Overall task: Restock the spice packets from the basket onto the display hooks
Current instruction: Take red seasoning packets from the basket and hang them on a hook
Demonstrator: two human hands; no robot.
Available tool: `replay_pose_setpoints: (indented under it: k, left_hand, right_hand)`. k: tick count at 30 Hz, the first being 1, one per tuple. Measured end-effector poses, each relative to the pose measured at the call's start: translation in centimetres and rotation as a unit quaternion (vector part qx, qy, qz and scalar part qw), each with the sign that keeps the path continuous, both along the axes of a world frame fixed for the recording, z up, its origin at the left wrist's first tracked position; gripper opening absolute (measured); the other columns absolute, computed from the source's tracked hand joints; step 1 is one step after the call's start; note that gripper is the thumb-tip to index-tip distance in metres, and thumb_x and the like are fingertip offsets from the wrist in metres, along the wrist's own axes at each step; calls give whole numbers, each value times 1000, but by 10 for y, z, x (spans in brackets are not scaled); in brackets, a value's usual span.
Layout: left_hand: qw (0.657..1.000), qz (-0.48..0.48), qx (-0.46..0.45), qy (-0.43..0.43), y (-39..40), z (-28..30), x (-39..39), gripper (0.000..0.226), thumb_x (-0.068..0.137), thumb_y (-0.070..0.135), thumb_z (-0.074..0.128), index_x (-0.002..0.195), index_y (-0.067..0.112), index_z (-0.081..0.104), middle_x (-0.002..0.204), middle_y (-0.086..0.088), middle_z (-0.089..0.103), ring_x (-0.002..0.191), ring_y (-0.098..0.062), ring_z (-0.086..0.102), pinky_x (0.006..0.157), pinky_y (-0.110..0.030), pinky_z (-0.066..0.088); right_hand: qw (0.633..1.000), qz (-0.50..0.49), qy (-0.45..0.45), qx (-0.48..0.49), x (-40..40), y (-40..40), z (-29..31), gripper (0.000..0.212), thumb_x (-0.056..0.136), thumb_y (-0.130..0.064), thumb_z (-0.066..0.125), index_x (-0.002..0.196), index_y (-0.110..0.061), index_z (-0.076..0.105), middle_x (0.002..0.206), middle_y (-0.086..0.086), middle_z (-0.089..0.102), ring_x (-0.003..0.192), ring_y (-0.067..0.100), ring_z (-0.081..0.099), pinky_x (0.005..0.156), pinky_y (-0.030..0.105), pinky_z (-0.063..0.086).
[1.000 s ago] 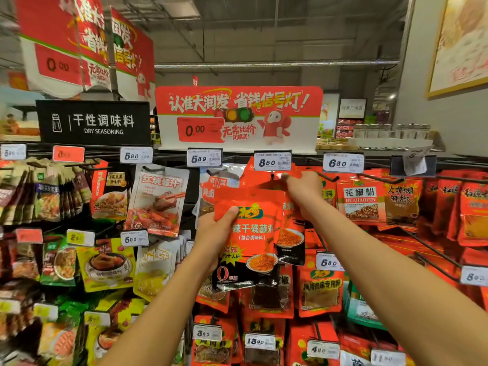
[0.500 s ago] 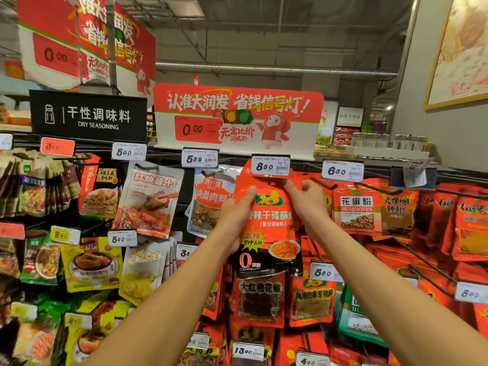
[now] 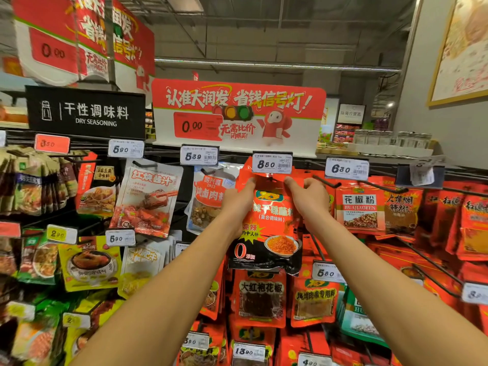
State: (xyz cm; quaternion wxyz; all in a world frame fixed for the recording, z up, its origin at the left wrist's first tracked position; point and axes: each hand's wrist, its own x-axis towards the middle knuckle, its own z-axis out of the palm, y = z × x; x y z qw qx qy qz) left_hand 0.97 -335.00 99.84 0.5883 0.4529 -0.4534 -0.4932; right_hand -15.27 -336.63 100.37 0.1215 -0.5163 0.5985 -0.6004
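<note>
A red and black spice packet (image 3: 269, 233) hangs upright in front of the display, its top edge just under the 8.50 price tag (image 3: 272, 163). My left hand (image 3: 239, 200) grips its upper left corner, with the thumb pointing up at the top edge. My right hand (image 3: 307, 195) pinches the upper right corner. The hook behind the tag is hidden by the packet and the tag, so I cannot tell whether the packet is on it. The basket is out of view.
Rows of hooks carry other seasoning packets: a white and red packet (image 3: 148, 199) at left, red pepper packets (image 3: 360, 207) at right, more below. Bare black hook rods (image 3: 433, 260) stick out at lower right. A red promotional sign (image 3: 237, 114) stands above.
Both hands have lifted the packet from chest height up to the 8.50 tag, and my left hand moved from the packet's side to its top corner.
</note>
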Motion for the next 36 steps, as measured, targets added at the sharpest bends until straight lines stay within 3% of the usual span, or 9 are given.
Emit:
replay_pose_setpoints:
  k: [4, 6, 9, 14, 17, 20, 24, 26, 36]
  left_hand:
    - [988, 81, -98, -84, 3, -19, 12, 35, 95, 47, 62, 87, 14, 65, 92, -4, 74, 88, -25, 72, 80, -41, 58]
    - [969, 99, -156, -161, 9, -34, 24, 36, 91, 48, 67, 114, 21, 63, 111, 5, 66, 102, -17, 65, 86, -37, 53]
    - [961, -46, -173, -209, 18, -58, 36, 74, 74, 44, 84, 135, 40, 43, 131, 6, 57, 116, -14, 60, 99, -37, 50]
    - [946, -184, -184, -192, 9, -74, 27, 105, 75, 11, 89, 150, 34, 19, 133, 4, 61, 119, -12, 65, 100, -32, 54]
    - [943, -167, -183, -220, -9, -68, 23, 104, 79, 10, 86, 152, 33, 15, 132, 8, 60, 117, -8, 63, 103, -33, 51]
    - [937, -165, -163, -263, -23, -67, 19, 116, 82, 18, 84, 152, 40, -7, 134, 17, 52, 114, 9, 55, 97, -13, 47]
    - [921, -159, -158, -319, -39, -68, 17, 130, 84, 17, 82, 155, 21, -27, 162, 0, 30, 144, -14, 37, 121, -33, 30]
    - [912, -143, -170, -346, -42, -64, 18, 132, 84, 16, 82, 154, 18, -29, 161, 2, 26, 143, -11, 34, 119, -27, 29]
    - [887, -49, -155, -433, -24, -72, 15, 139, 81, 46, 81, 149, 24, -39, 170, -8, -6, 156, -24, 7, 126, -47, 18]
  right_hand:
    - [998, 51, -31, 13, -7, 9, -10, 49, 90, -58, 65, 118, -19, 56, 97, -11, 63, 92, 16, 65, 77, 42, 56]
    - [996, 75, -37, 20, -10, 22, -24, 65, 90, -53, 66, 142, -19, 46, 99, -20, 57, 92, 7, 63, 79, 39, 55]
    - [992, 118, -18, 44, -4, 39, -55, 84, 91, -50, 66, 157, -23, 23, 129, -12, 58, 117, 18, 62, 102, 48, 50]
    - [992, 118, 30, 21, 19, 29, -74, 78, 102, -42, 51, 159, -10, 10, 166, 13, 25, 152, 30, 27, 122, 50, 28]
    - [992, 104, 50, 49, 19, 10, -70, 83, 105, -44, 43, 161, -8, -7, 170, 15, 4, 157, 29, 9, 127, 46, 13]
    - [988, 106, 85, 70, 17, -9, -73, 84, 107, -42, 38, 158, -9, -20, 169, 15, -14, 157, 27, -8, 125, 43, 6]
    - [976, 100, 147, 124, 13, -26, -80, 83, 105, -43, 32, 155, -11, -28, 168, 14, -20, 156, 27, -11, 125, 47, 7]
    - [967, 102, 174, 155, 13, -30, -78, 85, 103, -42, 30, 154, -9, -29, 167, 14, -21, 157, 27, -11, 125, 49, 8]
    - [961, 120, 158, 191, 6, -12, -73, 85, 106, -54, 27, 156, -6, -23, 168, 19, -14, 157, 33, -5, 126, 51, 8]
